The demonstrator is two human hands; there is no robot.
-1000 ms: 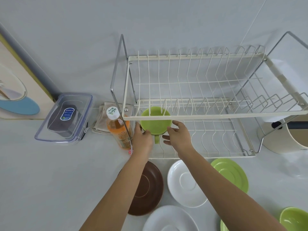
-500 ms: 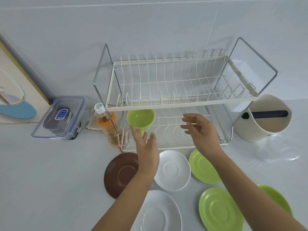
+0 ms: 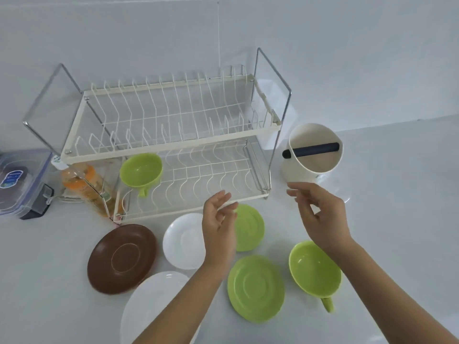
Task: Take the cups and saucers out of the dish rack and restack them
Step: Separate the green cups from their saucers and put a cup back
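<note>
1. While both hands hover free above the counter, the one cup left in the dish rack is a green cup on the left end of the lower tier, tipped so its mouth faces forward and its handle points down through the wires.
2. That cup lies up and to the left of the left hand, which is the nearer of the two; the right hand is well apart from it, out past the rack's right end, near a cream canister.
3. Fingers of the left hand are loose and slightly bent, holding nothing; the right hand's fingers are also relaxed and spread, with nothing between them.
4. Reaching the cup would, I judge, mean going in under the upper tier's front rail, since the cup's rim sits just below it.
5. Already out on the counter: a brown saucer, a white saucer, a green saucer, a second green saucer partly behind the left hand, and another green cup standing upright, handle toward the camera.
6. A large white saucer is cut off by the bottom edge and crossed by the left forearm.
7. Motion blur softens the bottle standing beside the rack's left post, and its label cannot be read.
</note>
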